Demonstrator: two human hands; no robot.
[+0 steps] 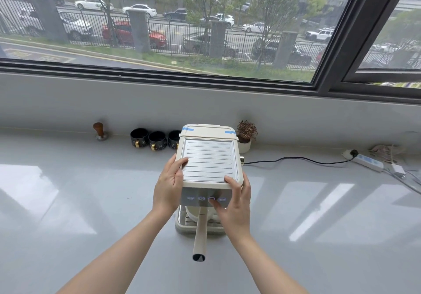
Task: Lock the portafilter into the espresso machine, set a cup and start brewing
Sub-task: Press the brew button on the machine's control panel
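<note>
**Cream machine braced, thumb at the brew button**

Glossy grey counter, smooth and reflective, carries everything. Along its back edge, from the left: a tamper with a rounded wooden knob on a metal base, then three black cups, squat and cylindrical, with gold handles.

The left hand lies flat against the left side of the machine, fingers together and curled over the top edge, holding nothing. The machine is a cream plastic box with a ribbed metal tray on top and a brushed metal front panel carrying four lit round buttons.

The portafilter sits under the panel, its long cream handle pointing straight toward the person, which suggests it is locked. A pale rounded cup appears to stand beneath it on the slatted drip tray, largely hidden.

The right hand grips the front right corner, fingers spread over the top edge, thumb on the panel near the third button.

To the right, a small potted plant stands at the back edge; a black cord runs to a white power strip.

Possible faults:
- Thumb pressing the neighbouring button: the icons are closely spaced.
- Machine sliding on the slick counter if the left hand lets go.
- Coffee missing the cup if it is off-centre; its alignment cannot be confirmed.
</note>
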